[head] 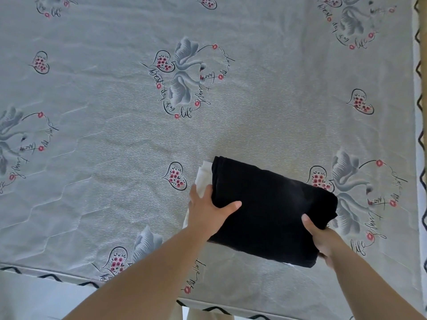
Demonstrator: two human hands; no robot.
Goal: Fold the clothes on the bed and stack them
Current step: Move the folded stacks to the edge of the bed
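The folded black garment (272, 211) is sitting at about 5 o'clock on the bed, not far from the near edge, and it's laid on top of a folded white garment (203, 179) that peeks out along its 9 o'clock side, so the stack looks pretty much made already. A sliver of white can also be seen under the black piece's 5 o'clock corner.

The left hand (209, 211) is clamped on the stack's 9 o'clock edge, thumb pressed flat on top of the black cloth, with the fingers tucked down the side against the white layer. The right hand (320, 236) is pinching the 4 o'clock corner, thumb on top, fingers wrapped underneath and mostly hidden.

Handling-wise, it's judged to be soft, light and floppy, nothing fragile. The black fabric looks thick from being folded several times, so the folds can be expected to spring or slide apart if it's lifted by one edge only. Best taken from two opposite sides with fingers slipped under the lowest layer and thumbs pinning the top, which is roughly what's being done. The white piece is offset, so it could get left behind or dragged crooked.

Around it, only the grey bedsheet (115, 135) with swan and heart prints is seen, zigzag trim at the edges.
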